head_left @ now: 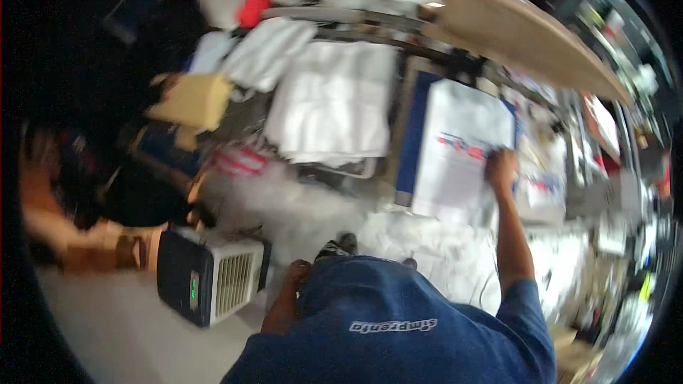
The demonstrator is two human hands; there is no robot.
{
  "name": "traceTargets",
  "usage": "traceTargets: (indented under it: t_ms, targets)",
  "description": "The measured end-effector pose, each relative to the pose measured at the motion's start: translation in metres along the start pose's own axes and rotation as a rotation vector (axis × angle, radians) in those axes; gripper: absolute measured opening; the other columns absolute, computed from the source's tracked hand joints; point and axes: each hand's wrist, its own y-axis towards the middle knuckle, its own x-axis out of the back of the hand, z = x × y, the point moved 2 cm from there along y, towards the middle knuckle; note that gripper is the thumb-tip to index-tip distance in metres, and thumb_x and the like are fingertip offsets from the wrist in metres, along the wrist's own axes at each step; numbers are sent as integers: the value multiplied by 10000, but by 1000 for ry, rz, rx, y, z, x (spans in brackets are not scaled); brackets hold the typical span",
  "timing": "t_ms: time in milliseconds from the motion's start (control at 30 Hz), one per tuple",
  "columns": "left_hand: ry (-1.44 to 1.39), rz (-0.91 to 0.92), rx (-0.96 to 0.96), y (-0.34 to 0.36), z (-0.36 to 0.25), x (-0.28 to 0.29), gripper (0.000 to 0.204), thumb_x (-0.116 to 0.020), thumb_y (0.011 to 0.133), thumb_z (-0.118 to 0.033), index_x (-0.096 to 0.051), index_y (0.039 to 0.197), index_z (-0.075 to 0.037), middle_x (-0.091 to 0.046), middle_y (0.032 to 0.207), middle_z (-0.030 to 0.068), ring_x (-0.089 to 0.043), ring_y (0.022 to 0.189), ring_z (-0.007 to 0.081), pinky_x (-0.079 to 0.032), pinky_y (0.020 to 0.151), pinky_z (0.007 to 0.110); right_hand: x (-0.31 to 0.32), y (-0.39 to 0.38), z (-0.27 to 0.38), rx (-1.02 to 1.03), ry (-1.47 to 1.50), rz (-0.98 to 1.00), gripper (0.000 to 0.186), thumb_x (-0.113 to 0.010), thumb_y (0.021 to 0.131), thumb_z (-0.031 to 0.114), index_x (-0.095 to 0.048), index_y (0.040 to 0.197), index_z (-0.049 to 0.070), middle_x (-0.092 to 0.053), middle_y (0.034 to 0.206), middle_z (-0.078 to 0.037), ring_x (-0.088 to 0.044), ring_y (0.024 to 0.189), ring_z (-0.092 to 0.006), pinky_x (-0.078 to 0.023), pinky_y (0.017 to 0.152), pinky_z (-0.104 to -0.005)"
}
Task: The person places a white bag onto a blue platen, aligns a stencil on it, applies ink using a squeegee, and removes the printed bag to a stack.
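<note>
My right hand [502, 168] reaches forward to the right edge of a white piece [455, 185] that looks like fabric, with a red and blue print. Its fingers touch or hover just over the surface beside the print; blur hides how they are bent. The white piece lies flat over a dark blue sheet or board [414, 135], which shows along its left side and at its right edge. My left hand [299, 271] hangs low by my waist, next to my blue shirt. Its fingers are too blurred to make out, and I see nothing in it.
A stack of white cloths [334, 103] lies left of the printed piece. A yellow-tan packet [191, 102] sits farther left. A boxy black and white appliance [217, 281] with a grille stands at my left. A long brown board [523, 28] juts across the far right.
</note>
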Motion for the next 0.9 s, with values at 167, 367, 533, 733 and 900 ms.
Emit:
traceTargets:
  t_ms: [167, 367, 533, 733, 900]
  targets:
    - [-792, 266, 397, 50, -12, 50, 258, -634, 928, -309, -703, 979, -66, -681, 853, 149, -650, 701, 239, -507, 518, 392, 0, -20, 117, 183, 313, -342, 101, -580, 850, 127, -615, 894, 44, -567, 936, -179, -551, 943, -369, -440, 810, -492]
    - [-114, 238, -286, 58, -42, 48, 422, -682, 876, -450, -686, 1091, -86, -683, 1005, 105, -631, 855, 224, -527, 717, 381, -19, 15, 11, 83, -118, 157, 292, -637, 846, 367, -681, 877, 80, -628, 918, -171, -593, 899, -346, -456, 824, -451]
    - [42, 254, -203, 16, -165, 72, 544, -689, 848, -520, -643, 1212, -117, -667, 1162, 124, -638, 1009, 281, -510, 854, 428, -30, -4, 67, -119, 91, -128, 401, -480, 957, 368, -546, 1192, 50, -535, 1194, -218, -517, 1079, -413, -422, 878, -556]
    - [55, 59, -278, 46, -124, 80, 520, -660, 868, -486, -636, 1177, -68, -674, 1145, 136, -645, 1019, 309, -503, 881, 426, -38, 19, 57, 479, 320, -154, 252, -546, 872, 248, -604, 985, 29, -562, 921, -138, -524, 916, -336, -395, 822, -459]
    - [74, -19, 140, 44, 69, 18, 323, -661, 894, -362, -681, 949, -44, -642, 761, 100, -589, 634, 239, -489, 621, 400, -99, 44, -28, 516, -34, -200, 124, -618, 795, 185, -654, 815, 67, -619, 843, -93, -581, 843, -274, -455, 789, -419]
